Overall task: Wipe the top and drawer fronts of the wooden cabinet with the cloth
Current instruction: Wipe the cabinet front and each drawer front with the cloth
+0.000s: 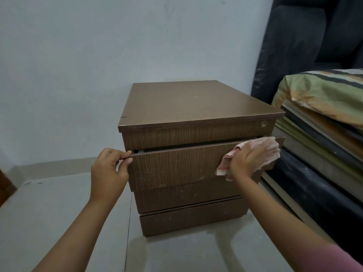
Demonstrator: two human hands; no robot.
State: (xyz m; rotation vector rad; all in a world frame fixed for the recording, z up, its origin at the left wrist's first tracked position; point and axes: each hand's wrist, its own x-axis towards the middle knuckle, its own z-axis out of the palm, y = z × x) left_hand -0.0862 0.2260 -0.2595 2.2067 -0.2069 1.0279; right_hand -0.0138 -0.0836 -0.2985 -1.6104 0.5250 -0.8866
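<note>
Wood: the cabinet (188, 107) was brown wood-grain laminate, boxy, with a flat top and a small round lock (263, 124) at its upper right; it stood on the pale tiled floor (59, 213) against the wall (98, 55).
Drawer: the second drawer (176, 165) stood pulled out a little; its front was a flat, handle-less panel with fine vertical grain.
Cloth: the cloth (263, 152), pale with red stripes, lay crumpled against the right end of that front.
Left hand: the left hand (110, 169) pinched the front's upper left corner, thumb and fingers (128, 154) curled over the edge.
Right hand: the right hand (249, 160) pressed the cloth flat to the panel, fingers nearly straight.
Handling: the cloth looked soft, light and easily bunched, best kept under a flat palm; the drawer probably slid freely, so bracing its edge seemed wise.
Remaining: pale scuffs showed on the lower fronts (188, 197).
Beside: a striped pillow (322, 95) lay on stacked mattresses to the right.
</note>
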